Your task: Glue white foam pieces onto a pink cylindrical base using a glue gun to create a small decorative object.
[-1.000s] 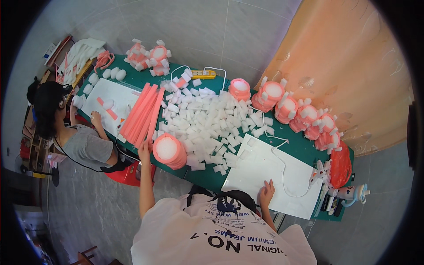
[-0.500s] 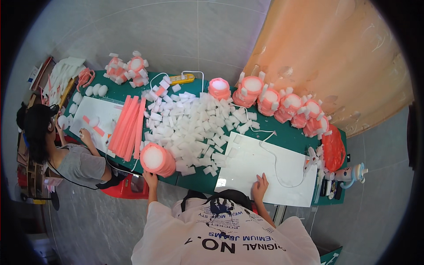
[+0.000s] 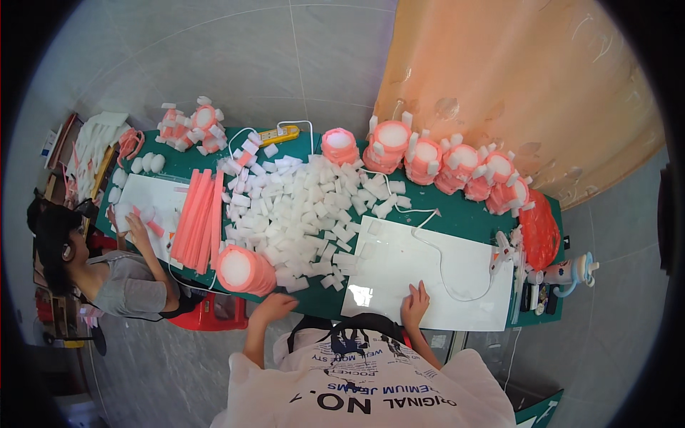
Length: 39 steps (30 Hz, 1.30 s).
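Hands apart, one at each side of the body. Left hand [image 3: 277, 307] hangs at the near edge of the green worktop [image 3: 325, 304], fingers together and slightly bent; no object shows in it, though I cannot tell whether something small is tucked inside. Right hand [image 3: 414, 305] is released, fingers loosely spread on the near edge of the white board [image 3: 399, 260]. Pink-wrapped cylinder [image 3: 247, 272], pale top up, stands just beyond and to the left of the left hand, seemingly clear of it. White foam blocks [image 3: 296, 207] heap ahead, between the two hands; pink strips [image 3: 198, 221] lie farther left, past the cylinder. My reading: a pause between handlings, cylinder placed and neither hand visibly working it. Taking it up would call for the left hand to turn back outward and close round the soft wall without denting it; work on the board would need the left hand over to the right. Against half a second ago: left hand is off the cylinder's near foot and has shifted right; right hand keeps its place on the board; cylinder holds its spot beside strips and blocks; whole view has swung a little.
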Each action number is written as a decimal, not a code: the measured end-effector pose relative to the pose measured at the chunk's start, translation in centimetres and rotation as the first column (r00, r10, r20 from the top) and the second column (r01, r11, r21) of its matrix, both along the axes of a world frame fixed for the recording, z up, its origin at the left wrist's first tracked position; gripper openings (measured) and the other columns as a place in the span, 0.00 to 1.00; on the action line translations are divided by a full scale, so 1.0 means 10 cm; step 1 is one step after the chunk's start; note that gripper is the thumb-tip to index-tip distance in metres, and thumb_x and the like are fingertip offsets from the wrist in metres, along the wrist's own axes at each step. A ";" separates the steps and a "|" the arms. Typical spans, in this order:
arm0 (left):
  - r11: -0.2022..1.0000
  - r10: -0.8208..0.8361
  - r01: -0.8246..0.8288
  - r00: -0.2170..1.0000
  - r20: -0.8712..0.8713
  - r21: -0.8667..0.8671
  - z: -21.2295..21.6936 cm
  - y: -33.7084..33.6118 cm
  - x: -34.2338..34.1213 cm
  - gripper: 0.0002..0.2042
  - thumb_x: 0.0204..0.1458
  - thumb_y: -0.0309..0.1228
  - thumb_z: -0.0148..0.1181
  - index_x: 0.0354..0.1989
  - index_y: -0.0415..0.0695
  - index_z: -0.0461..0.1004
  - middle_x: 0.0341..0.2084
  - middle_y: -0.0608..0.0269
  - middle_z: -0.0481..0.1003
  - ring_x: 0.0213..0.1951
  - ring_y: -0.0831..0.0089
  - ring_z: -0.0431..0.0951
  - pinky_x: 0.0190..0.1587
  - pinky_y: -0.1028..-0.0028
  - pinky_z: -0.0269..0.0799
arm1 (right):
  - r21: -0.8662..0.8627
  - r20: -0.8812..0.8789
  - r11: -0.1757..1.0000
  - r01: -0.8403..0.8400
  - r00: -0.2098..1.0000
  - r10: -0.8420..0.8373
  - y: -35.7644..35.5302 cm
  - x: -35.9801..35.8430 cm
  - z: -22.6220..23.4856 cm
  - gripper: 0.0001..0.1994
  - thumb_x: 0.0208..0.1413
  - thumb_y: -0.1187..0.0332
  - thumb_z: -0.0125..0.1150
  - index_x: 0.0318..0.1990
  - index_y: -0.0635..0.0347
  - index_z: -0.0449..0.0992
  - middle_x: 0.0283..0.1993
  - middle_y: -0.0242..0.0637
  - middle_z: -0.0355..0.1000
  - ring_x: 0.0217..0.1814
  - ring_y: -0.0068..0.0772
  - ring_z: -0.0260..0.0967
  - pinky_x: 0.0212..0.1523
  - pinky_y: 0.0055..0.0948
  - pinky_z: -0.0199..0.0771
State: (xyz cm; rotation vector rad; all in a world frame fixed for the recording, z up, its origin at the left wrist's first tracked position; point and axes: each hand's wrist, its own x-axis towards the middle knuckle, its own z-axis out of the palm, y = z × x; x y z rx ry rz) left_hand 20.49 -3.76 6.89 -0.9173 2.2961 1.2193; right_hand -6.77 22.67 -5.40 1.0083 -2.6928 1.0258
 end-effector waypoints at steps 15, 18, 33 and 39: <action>0.431 -0.162 -0.147 0.958 -0.237 -0.890 -0.28 -1.88 -2.91 0.24 0.39 0.26 0.55 0.48 0.48 0.60 0.43 0.56 0.64 0.41 0.58 0.65 0.39 0.63 0.64 | 0.004 0.093 0.995 -0.100 0.991 0.099 0.06 -0.19 0.06 0.17 0.39 0.77 0.50 0.42 0.57 0.68 0.52 0.48 0.57 0.43 0.46 0.58 0.44 0.38 0.57; 0.363 -0.107 -0.124 0.979 -0.174 -0.923 -0.41 -2.12 -3.00 0.22 0.37 0.26 0.54 0.45 0.53 0.63 0.41 0.61 0.64 0.41 0.64 0.65 0.37 0.63 0.64 | 0.015 0.163 0.987 -0.161 0.974 0.156 0.11 -0.30 0.05 0.18 0.38 0.78 0.51 0.43 0.57 0.68 0.50 0.48 0.58 0.42 0.47 0.58 0.43 0.37 0.60; 0.511 -0.005 -0.134 0.987 -0.159 -0.849 -0.34 -2.15 -3.23 0.12 0.39 0.28 0.53 0.35 0.53 0.66 0.38 0.64 0.62 0.43 0.66 0.63 0.35 0.58 0.66 | 0.047 0.088 0.980 -0.195 0.978 0.190 0.20 -0.27 0.06 0.19 0.37 0.79 0.50 0.42 0.57 0.69 0.51 0.46 0.59 0.40 0.45 0.59 0.41 0.34 0.62; 0.341 -0.028 -0.637 0.728 -0.685 -0.692 -0.23 -2.06 -3.07 0.12 0.35 0.35 0.59 0.27 0.45 0.67 0.39 0.56 0.62 0.43 0.61 0.61 0.40 0.59 0.56 | 0.112 0.008 0.972 -0.207 0.978 0.208 0.21 -0.22 0.02 0.19 0.38 0.75 0.51 0.44 0.56 0.67 0.53 0.47 0.56 0.46 0.45 0.57 0.44 0.37 0.60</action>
